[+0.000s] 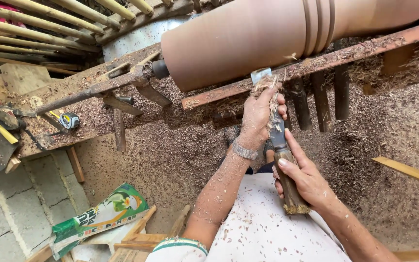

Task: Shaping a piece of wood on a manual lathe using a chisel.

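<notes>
Turning wooden cylinder (267,34) on lathe: chisel (278,140) laid across rusty tool rest (316,63), blade tip touching underside of cylinder. Left hand (260,116) closed round blade just behind rest; right hand (306,177) closed round wooden handle, low near torso. Shavings coat both forearms, floor (170,155) and rest. Risks, judged: edge digging in could kick chisel back; left fingers (275,99) near rest could be pinched; wrist bracelet (244,150) could snag; shavings could hide edge. Tape measure (69,120) lies well apart on left.
</notes>
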